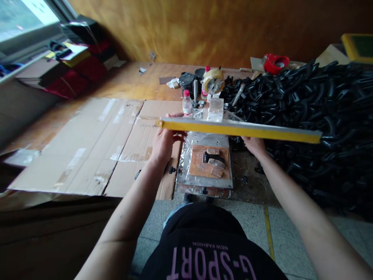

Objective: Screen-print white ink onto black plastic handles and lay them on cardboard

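Above the table's [96,89] near edge, both hands hold 1 long yellow-edged frame [239,130] level over a wooden jig plate [208,161]; left hand [163,144] fingers wrap its end, right hand [255,144] fingers hidden, so I cannot tell.

The yellow frame [239,130] I hold edge-on hides its face, my right hand's [254,144] fingers and my left hand's [163,143] fingertips, while the bottle [187,103] label is too small to read and the black parts pile [314,116] runs off the right edge.
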A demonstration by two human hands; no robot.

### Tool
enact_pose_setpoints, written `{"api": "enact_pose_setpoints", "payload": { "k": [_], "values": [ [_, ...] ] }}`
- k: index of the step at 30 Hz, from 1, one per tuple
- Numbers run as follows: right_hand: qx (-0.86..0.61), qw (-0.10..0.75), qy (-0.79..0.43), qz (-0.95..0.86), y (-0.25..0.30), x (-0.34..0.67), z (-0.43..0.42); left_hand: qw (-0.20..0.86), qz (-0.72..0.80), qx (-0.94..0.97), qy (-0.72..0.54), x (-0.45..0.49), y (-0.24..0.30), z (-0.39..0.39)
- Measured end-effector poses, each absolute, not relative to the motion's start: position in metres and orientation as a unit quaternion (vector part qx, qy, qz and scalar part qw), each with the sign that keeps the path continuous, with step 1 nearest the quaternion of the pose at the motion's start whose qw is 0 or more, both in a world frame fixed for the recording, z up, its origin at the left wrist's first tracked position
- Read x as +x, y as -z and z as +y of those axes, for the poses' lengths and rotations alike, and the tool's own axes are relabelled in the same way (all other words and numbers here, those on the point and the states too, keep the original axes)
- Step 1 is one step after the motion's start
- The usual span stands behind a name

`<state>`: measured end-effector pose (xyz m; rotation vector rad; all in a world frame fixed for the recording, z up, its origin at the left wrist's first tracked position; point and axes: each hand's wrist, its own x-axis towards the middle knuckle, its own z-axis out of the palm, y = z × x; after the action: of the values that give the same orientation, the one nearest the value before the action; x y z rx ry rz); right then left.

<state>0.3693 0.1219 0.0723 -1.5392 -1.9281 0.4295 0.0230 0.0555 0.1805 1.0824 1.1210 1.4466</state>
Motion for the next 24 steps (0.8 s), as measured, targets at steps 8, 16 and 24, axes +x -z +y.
{"api": "enact_pose_setpoints", "payload": {
  "k": [8,16,24],
  "values": [
    [-0.565,0.187,-0.177,-0.784,-0.016,0.301,0.051,0.484,0.451,0.425,-0.618,0.034,-0.182,0.068],
    [-0.582,0.126,-0.119,-0.795,-0.006,0.294,0.049,0.603,0.563,0.36,-0.435,0.052,-0.09,-0.005],
    [-0.567,0.123,-0.101,-0.808,-0.009,0.294,0.05,0.718,0.521,0.376,-0.268,0.098,-0.047,-0.049]
  ]
}}
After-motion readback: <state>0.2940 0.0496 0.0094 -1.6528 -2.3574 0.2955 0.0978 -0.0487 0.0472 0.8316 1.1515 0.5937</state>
